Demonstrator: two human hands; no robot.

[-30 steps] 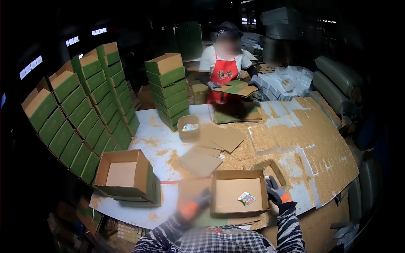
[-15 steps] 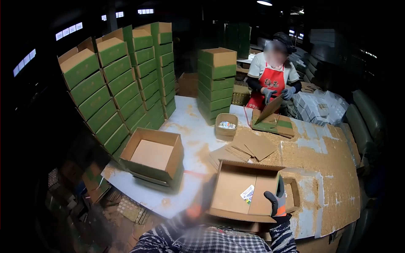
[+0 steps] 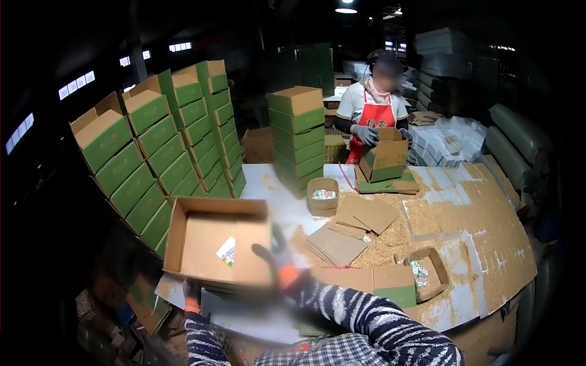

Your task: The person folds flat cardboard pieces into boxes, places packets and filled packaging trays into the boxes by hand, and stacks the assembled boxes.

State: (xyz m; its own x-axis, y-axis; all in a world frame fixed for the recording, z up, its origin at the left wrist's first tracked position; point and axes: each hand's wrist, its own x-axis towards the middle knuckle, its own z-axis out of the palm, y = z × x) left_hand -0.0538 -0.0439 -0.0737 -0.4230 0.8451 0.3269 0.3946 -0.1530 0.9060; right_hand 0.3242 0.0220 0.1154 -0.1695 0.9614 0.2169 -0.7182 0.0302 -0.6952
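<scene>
An open cardboard box [image 3: 204, 247] with a green outside is tilted toward me at the left of the table. A small printed card [image 3: 226, 251] lies on its bottom. My right hand [image 3: 276, 255], in a grey glove with an orange cuff, grips the box's right wall, thumb inside; it is blurred. Below the front left corner, my left hand [image 3: 192, 294] supports the box, its fingers mostly hidden. The box's underside is close to where another open box stood; whether they touch is hidden.
Tall stacks of green boxes [image 3: 160, 155] stand at the left, another stack [image 3: 299, 137] behind the table. Small bins of cards [image 3: 321, 206] [image 3: 434, 282], loose cardboard sheets [image 3: 339, 244] and a flattened box [image 3: 366, 279] lie on the table. Across it, a co-worker [image 3: 375, 116] handles a box [image 3: 384, 160].
Both hands have carried the box with the card from the front right to the left, over the other open box. The co-worker's cardboard now stands as an upright box.
</scene>
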